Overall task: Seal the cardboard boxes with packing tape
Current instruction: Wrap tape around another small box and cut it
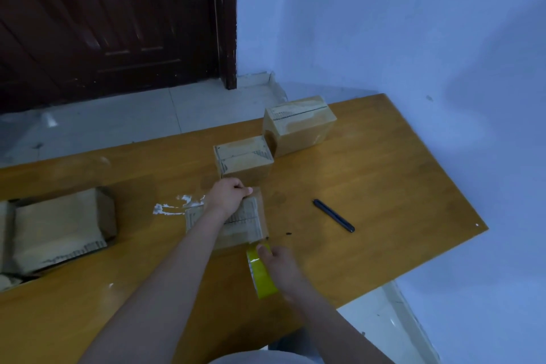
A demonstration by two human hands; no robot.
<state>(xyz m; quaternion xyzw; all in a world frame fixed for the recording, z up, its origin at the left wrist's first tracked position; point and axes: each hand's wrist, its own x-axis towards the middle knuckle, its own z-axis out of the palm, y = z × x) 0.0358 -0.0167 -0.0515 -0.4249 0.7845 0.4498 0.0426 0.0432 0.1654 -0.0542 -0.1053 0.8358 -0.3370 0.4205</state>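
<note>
Small cardboard box (pixel 236 221) near the middle of the wooden table (pixel 384 186), with clear tape already shining across its top and running off the near edge toward the yellow tape roll (pixel 261 270) at about 5 o'clock from it. Looks like a strip half laid: stuck on top, not yet cut from the roll, though too blurry to be sure. Left hand (pixel 229 196) on the far top edge of the box, fingers curled down over that edge, pressing the box or the tape end in place. Right hand (pixel 280 267) wrapped around the roll, thumb on its top, fingers hidden behind, holding tight just off the near corner of the box. At 12 o'clock from the box, a second box (pixel 243 161), closed, with shiny tape on top, so likely done. Farther out at 1 o'clock, a third box (pixel 298 124), also shiny on top, with a dark line still showing along the flap seam. Far out at 9 o'clock, a bigger open box (pixel 59 227) lying with flaps loose, probably still waiting for tape. A dark pen or knife (pixel 334 215) at 3 o'clock, well apart from both hands, maybe for cutting. White smears (pixel 177 205) on the table just left of the box.
</note>
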